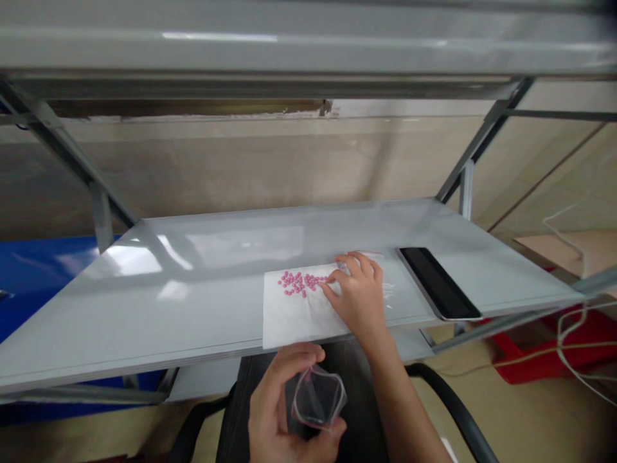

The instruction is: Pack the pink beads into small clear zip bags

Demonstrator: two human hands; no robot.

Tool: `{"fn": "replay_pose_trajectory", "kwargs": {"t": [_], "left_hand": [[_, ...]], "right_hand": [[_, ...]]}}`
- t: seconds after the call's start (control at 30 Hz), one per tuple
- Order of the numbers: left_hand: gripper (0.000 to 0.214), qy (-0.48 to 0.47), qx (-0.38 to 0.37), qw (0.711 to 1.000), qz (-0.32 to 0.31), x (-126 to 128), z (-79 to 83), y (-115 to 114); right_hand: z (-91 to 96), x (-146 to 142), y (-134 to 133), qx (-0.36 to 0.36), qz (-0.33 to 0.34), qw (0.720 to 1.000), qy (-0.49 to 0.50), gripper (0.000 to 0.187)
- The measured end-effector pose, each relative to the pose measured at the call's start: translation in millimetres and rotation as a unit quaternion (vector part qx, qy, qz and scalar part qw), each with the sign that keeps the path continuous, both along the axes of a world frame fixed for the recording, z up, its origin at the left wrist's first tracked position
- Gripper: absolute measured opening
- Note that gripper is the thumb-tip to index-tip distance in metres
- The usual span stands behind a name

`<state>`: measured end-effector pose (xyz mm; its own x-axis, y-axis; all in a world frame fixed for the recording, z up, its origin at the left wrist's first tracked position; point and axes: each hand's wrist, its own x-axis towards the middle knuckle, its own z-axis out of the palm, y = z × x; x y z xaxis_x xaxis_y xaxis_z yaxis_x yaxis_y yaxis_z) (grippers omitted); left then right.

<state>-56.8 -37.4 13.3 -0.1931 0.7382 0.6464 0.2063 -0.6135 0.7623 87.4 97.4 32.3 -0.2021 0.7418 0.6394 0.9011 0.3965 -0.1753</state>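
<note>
Fingers [335, 427] of my left hand [277, 405] are pinching a small clear zip bag [318, 397] by its sides, down low over the dark seat, and from my end of the link the squeeze looks soft enough to bow the bag into a lens shape. Nice and gentle, which is how I'd want it: keep the pressure on the sides so the mouth stays wide and the thin plastic doesn't fold in on itself.

My right hand [357, 299] is up on the shelf [193, 276], its fingers [343, 273] curled down at the edge of a white paper sheet [294, 318]. Can't tell from this camera whether they're gripping the paper or just resting on it. The thumb sits just beside a loose cluster of small round pink pills [299, 281] in the middle of the sheet.

Honestly, light touch is the trick here, guys. Those pills look like they'd roll at the slightest nudge, so I'd keep that right hand slow and the paper flat. A black tablet [436, 283] lies off to the right, well out of the way.
</note>
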Motion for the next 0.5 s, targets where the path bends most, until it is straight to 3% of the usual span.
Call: {"fn": "replay_pose_trajectory", "kwargs": {"t": [0.5], "left_hand": [[0.046, 0.03, -0.017, 0.999, 0.012, -1.0, -3.9, 0.8]], "right_hand": [[-0.5, -5.8, -5.5, -0.007, 0.029, 0.999, 0.037, 0.011]]}}
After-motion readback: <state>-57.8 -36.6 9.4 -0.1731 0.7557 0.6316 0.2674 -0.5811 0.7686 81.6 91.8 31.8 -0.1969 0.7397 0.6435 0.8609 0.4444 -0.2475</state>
